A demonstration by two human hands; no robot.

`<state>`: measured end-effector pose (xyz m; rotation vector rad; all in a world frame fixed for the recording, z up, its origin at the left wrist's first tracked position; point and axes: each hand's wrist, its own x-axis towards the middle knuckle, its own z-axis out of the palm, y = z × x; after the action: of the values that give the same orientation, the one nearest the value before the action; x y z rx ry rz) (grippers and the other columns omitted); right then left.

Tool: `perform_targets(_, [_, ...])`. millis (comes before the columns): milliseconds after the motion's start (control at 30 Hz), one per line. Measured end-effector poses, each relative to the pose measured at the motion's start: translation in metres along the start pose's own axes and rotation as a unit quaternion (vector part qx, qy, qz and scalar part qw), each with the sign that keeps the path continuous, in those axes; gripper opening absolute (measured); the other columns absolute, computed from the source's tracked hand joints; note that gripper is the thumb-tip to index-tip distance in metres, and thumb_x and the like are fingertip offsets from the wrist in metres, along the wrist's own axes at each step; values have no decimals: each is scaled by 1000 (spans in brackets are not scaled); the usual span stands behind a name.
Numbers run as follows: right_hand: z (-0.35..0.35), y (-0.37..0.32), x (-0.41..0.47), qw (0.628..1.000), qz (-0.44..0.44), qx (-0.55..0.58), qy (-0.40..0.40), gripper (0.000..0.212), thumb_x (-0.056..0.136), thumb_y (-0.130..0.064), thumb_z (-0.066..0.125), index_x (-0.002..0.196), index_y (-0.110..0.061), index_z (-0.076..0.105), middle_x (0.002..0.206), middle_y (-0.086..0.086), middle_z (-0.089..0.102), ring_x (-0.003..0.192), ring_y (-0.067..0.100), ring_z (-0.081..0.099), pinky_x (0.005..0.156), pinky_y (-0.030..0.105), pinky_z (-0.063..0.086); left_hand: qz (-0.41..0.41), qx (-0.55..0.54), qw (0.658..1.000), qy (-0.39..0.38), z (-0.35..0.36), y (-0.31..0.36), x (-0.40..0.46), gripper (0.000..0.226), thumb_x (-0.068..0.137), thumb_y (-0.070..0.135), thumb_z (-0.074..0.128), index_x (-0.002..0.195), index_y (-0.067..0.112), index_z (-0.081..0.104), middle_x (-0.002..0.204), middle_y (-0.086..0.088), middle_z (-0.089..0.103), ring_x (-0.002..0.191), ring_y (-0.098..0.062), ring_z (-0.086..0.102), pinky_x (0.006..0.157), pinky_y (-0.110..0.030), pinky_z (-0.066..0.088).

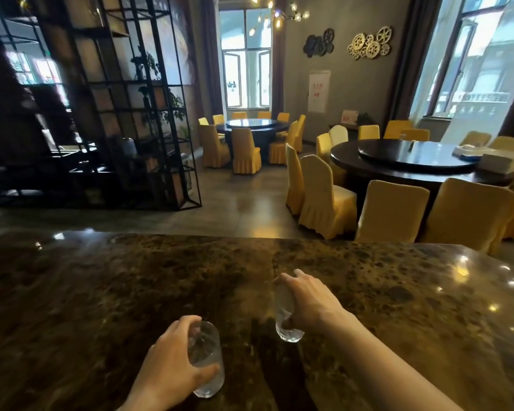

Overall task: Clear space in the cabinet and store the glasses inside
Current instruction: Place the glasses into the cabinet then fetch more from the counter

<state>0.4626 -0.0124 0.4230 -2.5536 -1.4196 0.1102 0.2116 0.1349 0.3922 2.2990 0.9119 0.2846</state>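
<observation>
Two clear drinking glasses are over a dark speckled marble counter (101,292). My left hand (169,366) is wrapped around the nearer glass (207,363) from its left side, close to the counter's front edge. My right hand (309,301) grips the second glass (285,315) from above and from the right; that glass is tilted, with its thick base toward me. No cabinet is in view.
Beyond the counter lies a tiled floor. A tall black metal shelf frame (125,114) stands at the left. Round dark dining tables (413,161) ringed by yellow-covered chairs (324,197) fill the right and the far middle of the room.
</observation>
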Motion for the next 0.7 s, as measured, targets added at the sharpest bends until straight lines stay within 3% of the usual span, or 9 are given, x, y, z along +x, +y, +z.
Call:
perform_targets(133, [-14,-34,-60,1000,19,-19,7,84,61,-41,91,133,-30,49,112,-3,52,100,22,58,75,31,50,52,14,999,7,-14,-10,-15,96,51,59,90,133,36,46,120,20,55,103,1,59,93,-24,51])
perform_targets(400, [-7,-137,-186,995,97,-24,20,83,61,-43,91,132,-32,50,113,-3,53,102,24,60,80,35,53,171,10,985,-17,-43,-43,-90,86,59,49,92,131,31,50,118,16,56,106,-5,58,92,-28,54])
perform_targets(500, [3,-168,-228,993,116,-14,-2,84,60,-47,90,132,-36,48,112,-6,51,101,20,58,84,37,55,182,10,983,-34,-49,-58,-125,85,58,51,90,131,33,49,118,17,56,106,-5,57,92,-28,53])
perform_targets(700, [37,-195,-295,993,116,-8,-22,73,61,-48,88,122,-43,48,105,-11,47,90,12,53,72,27,51,191,33,980,-48,-39,-86,-185,86,60,55,87,133,35,46,124,17,54,110,-3,54,90,-21,50])
